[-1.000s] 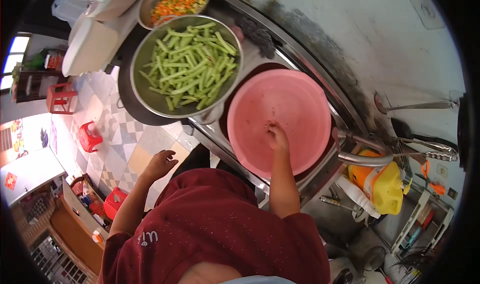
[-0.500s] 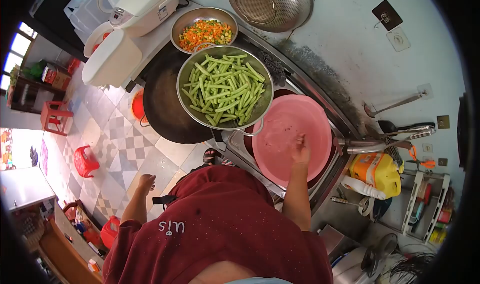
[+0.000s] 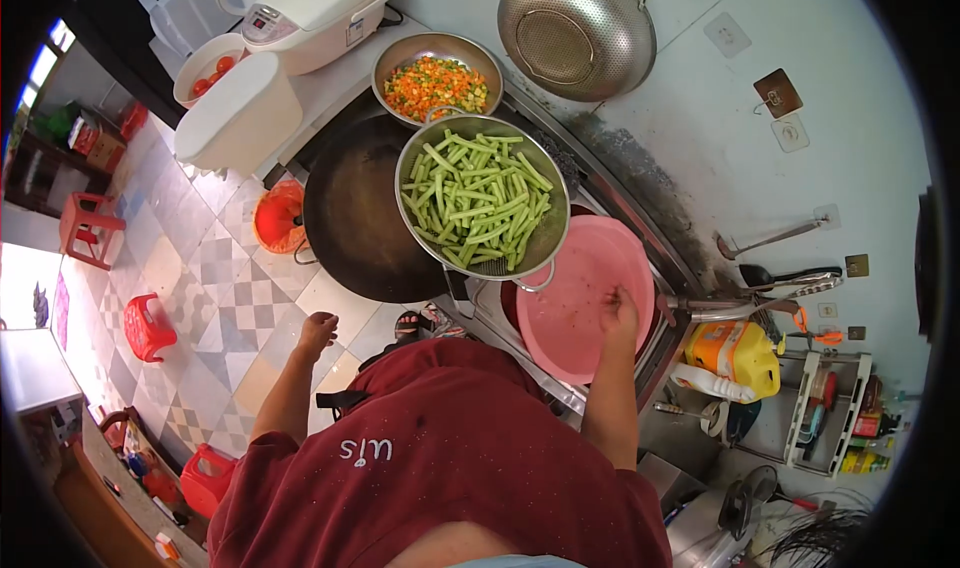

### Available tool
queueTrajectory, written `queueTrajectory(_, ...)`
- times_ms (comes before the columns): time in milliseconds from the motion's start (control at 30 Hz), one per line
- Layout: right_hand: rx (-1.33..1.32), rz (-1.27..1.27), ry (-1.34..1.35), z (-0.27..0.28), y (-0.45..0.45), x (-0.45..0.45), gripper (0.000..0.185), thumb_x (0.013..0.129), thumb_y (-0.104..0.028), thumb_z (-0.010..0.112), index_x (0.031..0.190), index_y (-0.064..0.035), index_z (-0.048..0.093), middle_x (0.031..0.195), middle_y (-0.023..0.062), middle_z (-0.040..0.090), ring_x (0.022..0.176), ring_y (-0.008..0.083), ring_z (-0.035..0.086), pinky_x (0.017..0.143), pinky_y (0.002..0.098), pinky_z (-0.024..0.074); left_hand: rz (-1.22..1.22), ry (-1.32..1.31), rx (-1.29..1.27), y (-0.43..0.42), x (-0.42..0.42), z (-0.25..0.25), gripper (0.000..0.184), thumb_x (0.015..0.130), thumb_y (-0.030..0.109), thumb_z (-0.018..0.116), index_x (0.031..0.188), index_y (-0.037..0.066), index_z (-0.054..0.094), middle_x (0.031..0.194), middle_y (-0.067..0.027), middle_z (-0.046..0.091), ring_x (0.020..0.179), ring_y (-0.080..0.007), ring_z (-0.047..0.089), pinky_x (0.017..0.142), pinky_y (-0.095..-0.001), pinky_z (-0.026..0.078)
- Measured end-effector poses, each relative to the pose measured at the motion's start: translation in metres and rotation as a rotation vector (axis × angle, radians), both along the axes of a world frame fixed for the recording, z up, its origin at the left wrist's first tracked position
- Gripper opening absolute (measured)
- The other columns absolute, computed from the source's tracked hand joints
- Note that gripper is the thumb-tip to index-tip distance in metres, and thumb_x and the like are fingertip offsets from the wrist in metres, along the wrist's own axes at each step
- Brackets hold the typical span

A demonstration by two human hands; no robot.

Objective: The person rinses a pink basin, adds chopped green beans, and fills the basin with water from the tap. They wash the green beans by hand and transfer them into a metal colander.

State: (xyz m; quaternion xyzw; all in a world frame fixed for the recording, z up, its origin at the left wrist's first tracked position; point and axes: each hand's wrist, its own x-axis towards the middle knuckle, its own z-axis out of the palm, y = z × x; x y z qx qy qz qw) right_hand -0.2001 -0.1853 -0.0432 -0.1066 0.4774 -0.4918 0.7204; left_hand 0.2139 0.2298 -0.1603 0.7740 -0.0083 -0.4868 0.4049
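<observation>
My right hand (image 3: 620,311) is over the right part of a pink plastic basin (image 3: 560,313), fingers loosely bent and nothing visible in them. Whether it touches the basin I cannot tell. The basin sits in the sink and seems to hold some water with small dark specks. Beside it, a metal colander (image 3: 559,230) full of cut green beans (image 3: 480,198) overlaps the basin's edge and a black wok (image 3: 365,233). My left hand (image 3: 320,332) hangs in the air to the left, over the floor, with fingers relaxed and holding nothing visible.
Behind the colander stands a metal bowl of diced vegetables (image 3: 435,86). A rice cooker (image 3: 318,10) and a white container (image 3: 240,113) are on the counter. The faucet (image 3: 715,310) reaches over the basin's right side, near a yellow jug (image 3: 735,358). Another colander (image 3: 577,33) hangs on the wall.
The camera view has shifted, moving the counter things down and slightly right. My right hand has moved toward the basin's right side. My left hand has swung forward, away from my body.
</observation>
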Motion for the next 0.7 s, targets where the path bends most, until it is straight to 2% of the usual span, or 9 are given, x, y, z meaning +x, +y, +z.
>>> queueTrajectory(133, 0.087, 0.134, 0.178, 0.020, -0.017, 0.008, 0.003, 0.084, -0.005, 0.051, 0.083, -0.0035, 0.053, 0.074, 0.0069, 0.056, 0.060, 0.0148, 0.052, 0.049, 0.0230, 0.0430, 0.051, 0.023, 0.089, 0.029, 0.001, -0.019, 0.028, 0.082, 0.024, 0.057, 0.098, 0.001, 0.057, 0.074, -0.0079, 0.057, 0.057, -0.0169, 0.056, 0.048, -0.0277, 0.045)
queueTrajectory(233, -0.081, 0.174, 0.104, 0.094, -0.010, 0.055, 0.006, 0.085, -0.005, 0.049, 0.088, -0.0054, 0.053, 0.076, 0.0063, 0.057, 0.059, 0.0142, 0.051, 0.049, 0.0224, 0.0415, 0.152, 0.062, 0.148, 0.063, -0.002, -0.031, 0.030, 0.081, 0.026, 0.057, 0.098, 0.001, 0.057, 0.074, -0.0089, 0.057, 0.058, -0.0184, 0.056, 0.048, -0.0287, 0.046)
queueTrajectory(300, -0.312, 0.265, 0.133, 0.133, -0.007, 0.088, 0.011, 0.085, -0.006, 0.048, 0.094, -0.0073, 0.054, 0.080, 0.0057, 0.058, 0.062, 0.0138, 0.051, 0.053, 0.0234, 0.0423, 0.214, 0.064, 0.193, 0.081, -0.005, -0.040, 0.032, 0.080, 0.027, 0.058, 0.098, 0.001, 0.056, 0.075, -0.0095, 0.057, 0.057, -0.0196, 0.056, 0.047, -0.0298, 0.046)
queueTrajectory(367, -0.423, 0.291, 0.148, 0.167, 0.000, 0.124, 0.013, 0.084, -0.005, 0.048, 0.096, -0.0071, 0.054, 0.083, 0.0061, 0.059, 0.065, 0.0135, 0.052, 0.055, 0.0237, 0.0425, 0.298, 0.088, 0.239, 0.091, -0.009, -0.043, 0.032, 0.081, 0.027, 0.057, 0.100, 0.001, 0.055, 0.075, -0.0103, 0.057, 0.055, -0.0204, 0.055, 0.046, -0.0312, 0.045)
queueTrajectory(500, -0.747, 0.405, 0.174, 0.192, 0.016, 0.179, 0.015, 0.083, -0.003, 0.048, 0.097, -0.0056, 0.054, 0.088, 0.0067, 0.058, 0.070, 0.0129, 0.051, 0.060, 0.0241, 0.0424, 0.366, 0.143, 0.124, 0.097, -0.017, -0.059, 0.030, 0.081, 0.027, 0.056, 0.100, 0.003, 0.054, 0.074, -0.0104, 0.055, 0.058, -0.0220, 0.056, 0.047, -0.0342, 0.047)
queueTrajectory(600, -1.050, 0.687, 0.456, 0.154, 0.014, 0.207, 0.011, 0.083, -0.005, 0.048, 0.089, -0.0032, 0.057, 0.087, 0.0065, 0.057, 0.072, 0.0102, 0.050, 0.066, 0.0239, 0.0417, 0.387, 0.157, 0.076, 0.090, -0.025, -0.080, 0.028, 0.083, 0.027, 0.051, 0.100, 0.004, 0.055, 0.074, -0.0100, 0.055, 0.059, -0.0222, 0.056, 0.047, -0.0348, 0.049)
queueTrajectory(633, -0.997, 0.875, 0.725, 0.155, 0.021, 0.214, 0.015, 0.084, -0.008, 0.048, 0.093, -0.0023, 0.060, 0.087, 0.0062, 0.058, 0.075, 0.0112, 0.051, 0.069, 0.0244, 0.0416, 0.341, 0.139, 0.066, 0.086, -0.027, -0.079, 0.030, 0.084, 0.028, 0.051, 0.101, 0.004, 0.056, 0.079, -0.0103, 0.058, 0.060, -0.0222, 0.057, 0.048, -0.0344, 0.049)
queueTrajectory(667, -1.115, 0.957, 0.861, 0.160, 0.034, 0.223, 0.019, 0.086, -0.008, 0.047, 0.098, 0.0002, 0.060, 0.093, 0.0089, 0.061, 0.087, 0.0183, 0.056, 0.080, 0.0284, 0.0425, 0.258, 0.063, 0.103, 0.080, -0.030, -0.075, 0.032, 0.084, 0.031, 0.053, 0.100, 0.004, 0.057, 0.081, -0.0109, 0.059, 0.062, -0.0220, 0.058, 0.049, -0.0344, 0.049)
queueTrajectory(700, -1.137, 1.066, 0.910, 0.141, 0.026, 0.222, 0.022, 0.087, -0.009, 0.047, 0.102, 0.0013, 0.058, 0.102, 0.0121, 0.060, 0.096, 0.0217, 0.055, 0.085, 0.0316, 0.0409, 0.249, 0.066, 0.086, 0.080, -0.031, -0.087, 0.036, 0.083, 0.035, 0.056, 0.099, 0.003, 0.058, 0.080, -0.0106, 0.060, 0.062, -0.0201, 0.058, 0.050, -0.0336, 0.049)
